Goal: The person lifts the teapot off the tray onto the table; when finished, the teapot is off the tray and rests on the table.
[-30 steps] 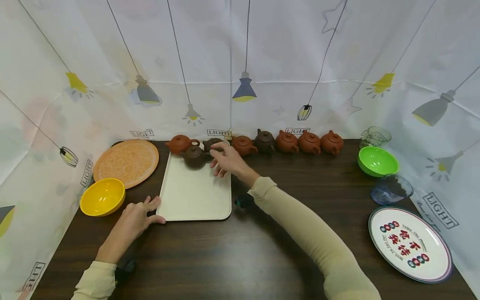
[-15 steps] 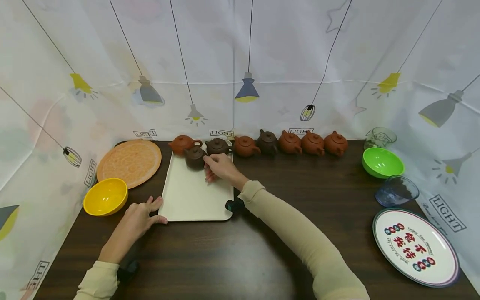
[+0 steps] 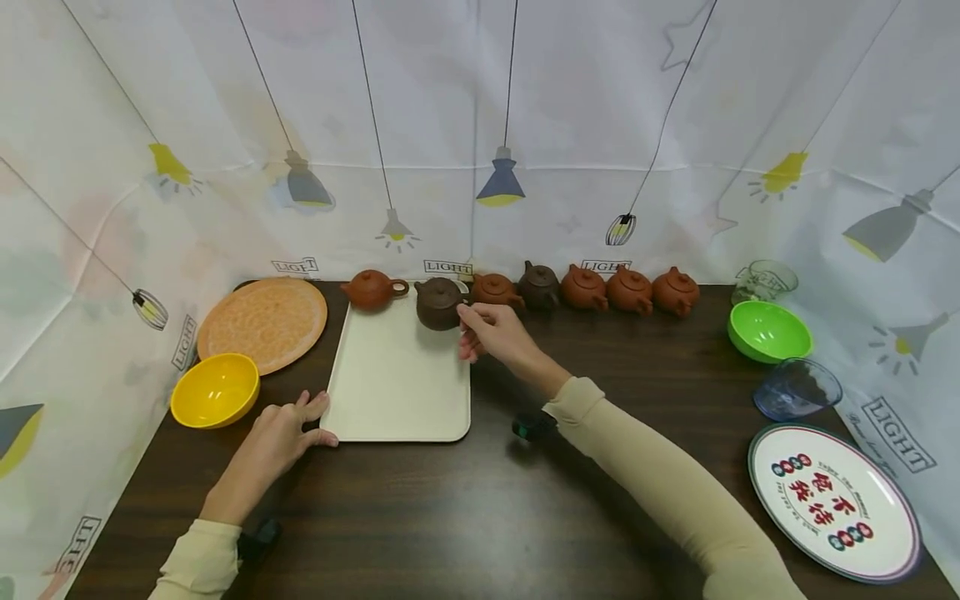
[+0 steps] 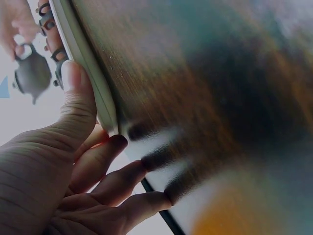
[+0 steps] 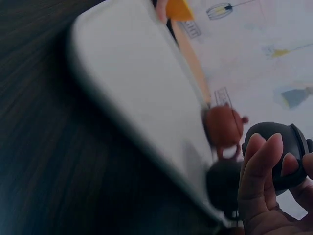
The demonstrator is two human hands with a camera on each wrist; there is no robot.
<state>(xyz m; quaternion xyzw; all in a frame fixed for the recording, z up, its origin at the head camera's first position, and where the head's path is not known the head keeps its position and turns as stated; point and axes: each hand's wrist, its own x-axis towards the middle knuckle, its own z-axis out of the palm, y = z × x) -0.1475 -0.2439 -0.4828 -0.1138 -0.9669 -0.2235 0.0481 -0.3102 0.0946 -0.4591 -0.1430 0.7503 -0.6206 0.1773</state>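
My right hand (image 3: 501, 335) pinches a dark brown teapot (image 3: 437, 304) by its handle, over the far right part of a cream tray (image 3: 397, 392). In the left wrist view this teapot (image 4: 32, 74) hangs clear of the tray. Another dark teapot (image 5: 222, 186) stands at the tray's far right corner, mostly hidden behind the held one in the head view. At the tray's far left corner is a reddish-brown teapot (image 3: 370, 290). My left hand (image 3: 281, 437) holds the tray's near left corner between thumb and index finger, the other fingertips touching the table.
Reddish teapots (image 3: 584, 287) and one dark teapot (image 3: 539, 287) line the back. Left are a round orange board (image 3: 262, 321) and a yellow bowl (image 3: 216, 390). Right stand a clear glass cup (image 3: 767, 282), green bowl (image 3: 770, 332), blue cup (image 3: 797, 390) and patterned plate (image 3: 836, 500).
My right hand has reached the nearer dark teapot, taken its handle, lifted it and carried it right, in front of the other dark teapot. My left hand stays at the tray corner.
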